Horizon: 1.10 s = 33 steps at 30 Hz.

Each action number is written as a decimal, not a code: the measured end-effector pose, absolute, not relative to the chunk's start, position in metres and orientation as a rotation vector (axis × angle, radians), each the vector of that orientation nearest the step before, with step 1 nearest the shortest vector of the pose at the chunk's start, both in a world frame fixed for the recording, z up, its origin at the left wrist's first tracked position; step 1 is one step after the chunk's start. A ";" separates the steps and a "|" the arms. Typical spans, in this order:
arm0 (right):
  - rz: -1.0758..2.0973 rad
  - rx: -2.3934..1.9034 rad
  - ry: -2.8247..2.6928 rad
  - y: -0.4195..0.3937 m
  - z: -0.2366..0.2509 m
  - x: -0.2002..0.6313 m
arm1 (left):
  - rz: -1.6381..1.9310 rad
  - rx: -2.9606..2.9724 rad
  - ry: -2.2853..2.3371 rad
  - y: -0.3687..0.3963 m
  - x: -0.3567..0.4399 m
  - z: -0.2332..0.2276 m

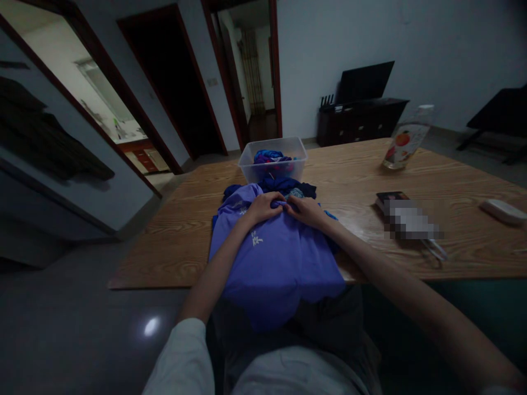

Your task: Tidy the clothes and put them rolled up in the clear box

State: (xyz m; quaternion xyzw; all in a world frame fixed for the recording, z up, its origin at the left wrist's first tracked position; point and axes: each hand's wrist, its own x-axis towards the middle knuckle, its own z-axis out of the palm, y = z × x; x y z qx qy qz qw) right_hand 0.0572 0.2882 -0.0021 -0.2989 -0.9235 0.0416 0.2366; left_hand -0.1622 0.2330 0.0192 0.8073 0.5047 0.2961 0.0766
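Left hand (267, 207): a raised fold of the purple, white-printed cloth garment (272, 258) is pinched.
Right hand (307, 211): the same fold is gripped, just beside the left.
Garment: spread over dark-blue clothes (230, 191), the desk's near edge overhung.
Risk: if the fold is released, the cloth could be pulled lapward by the overhanging weight.
Wood-grain desk (168, 241): a clear plastic tub (252, 174) and a clear labelled bottle (405, 145) are carried.
Room: dim; doorways are seen left, a black television (365, 82) right.

Left hand (265, 207), right hand (307, 210): pinch purple garment (274, 266)
Garment: over table's (173, 230) near edge
Bin (296, 156): far edge
Bottle (405, 144): far right corner
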 end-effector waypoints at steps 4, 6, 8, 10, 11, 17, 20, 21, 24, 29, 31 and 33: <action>0.114 -0.810 -2.528 0.287 -0.001 0.058 | 0.890 2.422 1.504 0.233 -0.162 0.019; 0.118 -0.811 -2.532 0.287 -0.001 0.058 | 0.886 2.420 1.506 0.233 -0.162 0.019; 0.123 -0.827 -2.531 0.287 -0.001 0.058 | 0.881 2.419 1.513 0.234 -0.162 0.019; 0.131 -0.837 -2.533 0.287 -0.001 0.058 | 0.877 2.417 1.522 0.234 -0.162 0.018; 0.135 -0.838 -2.533 0.287 -0.001 0.058 | 0.878 2.417 1.520 0.234 -0.163 0.018; 0.121 -0.837 -2.533 0.287 -0.001 0.057 | 0.900 2.437 1.497 0.234 -0.163 0.018; 0.124 -0.831 -2.527 0.287 -0.002 0.057 | 0.879 2.422 1.521 0.234 -0.163 0.019; 0.127 -0.832 -2.526 0.288 -0.002 0.057 | 0.869 2.417 1.527 0.234 -0.163 0.019; 0.137 -0.836 -2.528 0.289 -0.003 0.056 | 0.866 2.422 1.528 0.235 -0.163 0.018; 0.126 -0.800 -2.517 0.291 -0.006 0.057 | 0.884 2.431 1.521 0.235 -0.163 0.018; 0.127 -0.796 -2.517 0.292 -0.007 0.057 | 0.879 2.424 1.528 0.234 -0.163 0.018; 0.123 -0.798 -2.521 0.292 -0.008 0.057 | 0.880 2.416 1.530 0.233 -0.162 0.019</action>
